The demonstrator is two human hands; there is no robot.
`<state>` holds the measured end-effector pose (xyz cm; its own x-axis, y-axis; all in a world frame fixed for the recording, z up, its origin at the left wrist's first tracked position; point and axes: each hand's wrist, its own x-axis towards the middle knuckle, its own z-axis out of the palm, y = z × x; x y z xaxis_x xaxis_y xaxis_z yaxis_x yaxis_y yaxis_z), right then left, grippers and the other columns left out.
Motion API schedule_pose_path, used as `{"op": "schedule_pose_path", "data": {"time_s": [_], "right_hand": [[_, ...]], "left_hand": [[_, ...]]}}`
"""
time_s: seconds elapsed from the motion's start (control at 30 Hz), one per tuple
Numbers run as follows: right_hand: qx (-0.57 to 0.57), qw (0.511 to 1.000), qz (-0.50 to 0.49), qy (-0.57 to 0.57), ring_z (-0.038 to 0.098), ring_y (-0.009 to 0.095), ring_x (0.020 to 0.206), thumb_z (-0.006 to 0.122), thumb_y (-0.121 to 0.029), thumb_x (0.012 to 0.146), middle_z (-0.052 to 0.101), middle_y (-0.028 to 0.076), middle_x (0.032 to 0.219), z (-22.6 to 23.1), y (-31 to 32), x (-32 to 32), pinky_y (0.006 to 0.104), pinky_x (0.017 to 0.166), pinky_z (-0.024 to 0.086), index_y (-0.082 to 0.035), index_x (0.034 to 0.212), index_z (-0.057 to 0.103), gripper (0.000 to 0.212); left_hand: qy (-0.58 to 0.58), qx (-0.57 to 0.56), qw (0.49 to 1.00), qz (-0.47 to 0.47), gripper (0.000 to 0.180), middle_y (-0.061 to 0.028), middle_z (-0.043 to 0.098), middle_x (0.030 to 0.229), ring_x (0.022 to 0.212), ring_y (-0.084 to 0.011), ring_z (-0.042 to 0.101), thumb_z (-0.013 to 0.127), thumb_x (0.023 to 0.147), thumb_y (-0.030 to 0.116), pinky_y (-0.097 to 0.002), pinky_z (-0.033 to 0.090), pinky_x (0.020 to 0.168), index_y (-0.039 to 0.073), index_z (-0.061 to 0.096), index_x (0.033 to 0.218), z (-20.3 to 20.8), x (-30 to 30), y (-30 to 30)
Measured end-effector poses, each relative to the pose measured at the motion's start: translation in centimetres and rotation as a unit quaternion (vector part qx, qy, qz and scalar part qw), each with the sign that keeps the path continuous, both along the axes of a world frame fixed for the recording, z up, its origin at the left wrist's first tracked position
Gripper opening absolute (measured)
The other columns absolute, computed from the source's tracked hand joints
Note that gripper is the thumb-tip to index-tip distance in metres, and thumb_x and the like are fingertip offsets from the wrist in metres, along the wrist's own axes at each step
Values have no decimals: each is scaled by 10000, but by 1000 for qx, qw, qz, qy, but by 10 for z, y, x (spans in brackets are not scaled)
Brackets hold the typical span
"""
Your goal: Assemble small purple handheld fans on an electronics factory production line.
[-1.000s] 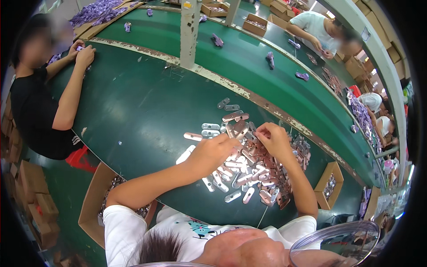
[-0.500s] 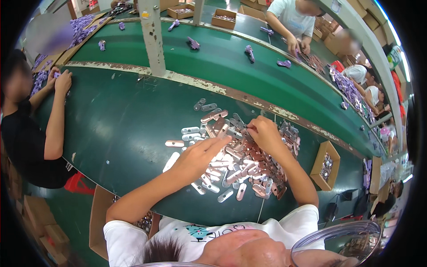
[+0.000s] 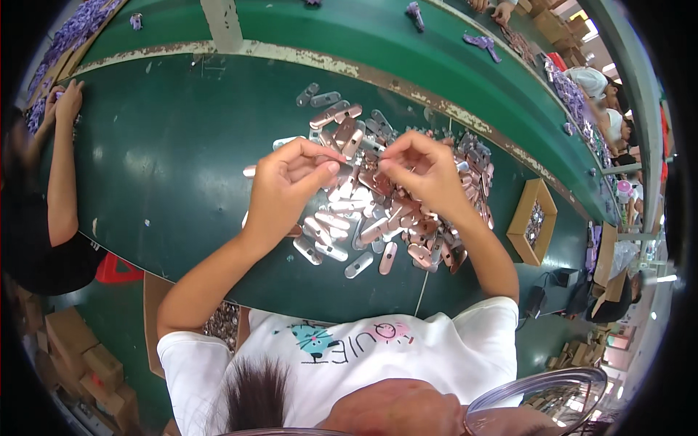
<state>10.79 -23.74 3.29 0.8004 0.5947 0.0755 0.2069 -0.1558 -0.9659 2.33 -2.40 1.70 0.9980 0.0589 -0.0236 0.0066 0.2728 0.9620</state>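
A heap of small rounded-end metal plates (image 3: 400, 211), silver and copper-pink, many with a small dark hole, lies on the green table (image 3: 167, 167). Above its left side is my left hand (image 3: 287, 185), thumb and fingertips drawn together at what may be the thin edge of a plate. Facing it over the middle of the heap, my right hand (image 3: 425, 171) is closed in a pinch. A silver plate (image 3: 372, 147) shows at its fingertips, but whether it is held or lies behind them I cannot tell. The fingers partly cover the plates beneath.
A small cardboard box (image 3: 532, 221) with metal parts stands on the right. Beyond a worn pale rail (image 3: 313, 64), a green conveyor belt (image 3: 349, 29) carries purple pieces (image 3: 482, 45). A co-worker's arm (image 3: 64, 160) is at the left. An open carton (image 3: 156, 298) of parts sits below the table edge.
The view has tilted down, so the table sits higher in it. My left hand has turned from flat over the plates to a pinch facing my right hand, which remains pinched.
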Motion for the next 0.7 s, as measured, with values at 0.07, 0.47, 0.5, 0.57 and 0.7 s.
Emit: {"op": "schedule_pose_path", "data": {"time_s": [0.07, 0.47, 0.5, 0.57, 0.7], "right_hand": [[15, 999, 36, -8, 586, 64, 751, 670, -5, 814, 622, 25, 822, 3, 12, -14, 220, 688, 492, 21, 931, 614, 132], [146, 982, 71, 93, 579, 88, 856, 635, 54, 815, 591, 48, 923, -16, 20, -19, 233, 781, 484, 49, 1001, 614, 187], [147, 980, 77, 110, 590, 130, 913, 607, 108, 821, 590, 92, 961, -15, 19, -21, 269, 834, 493, 62, 989, 604, 174], [150, 980, 75, 111, 587, 126, 906, 605, 109, 822, 590, 90, 963, -17, 18, -21, 267, 825, 492, 63, 990, 606, 174], [117, 988, 61, 86, 580, 125, 879, 606, 110, 816, 592, 92, 962, -19, 18, -22, 260, 795, 488, 57, 978, 620, 171]], "left_hand": [[-4, -31, 999, 10, 158, -115, 631, 980, 848, -126, 643, 611, 876, 10, -209, 536, 750, -37, 568, 1020, -1, -2, -2], [-19, -55, 997, 45, 452, -64, 568, 884, 815, -97, 620, 579, 865, -37, -214, 533, 718, 5, 400, 1279, -2, -8, -16], [-15, -56, 997, 43, 452, -64, 568, 884, 815, -97, 620, 579, 865, -37, -214, 533, 718, 5, 400, 1279, -1, -8, -16], [12, -15, 1000, 15, 458, -59, 582, 881, 786, -87, 623, 586, 872, -23, -206, 539, 705, 8, 403, 1291, -2, -8, -14], [-24, 35, 999, -22, 423, -59, 604, 879, 782, -80, 624, 593, 875, -20, -207, 537, 712, -12, 446, 1271, -9, -8, -14]]}}
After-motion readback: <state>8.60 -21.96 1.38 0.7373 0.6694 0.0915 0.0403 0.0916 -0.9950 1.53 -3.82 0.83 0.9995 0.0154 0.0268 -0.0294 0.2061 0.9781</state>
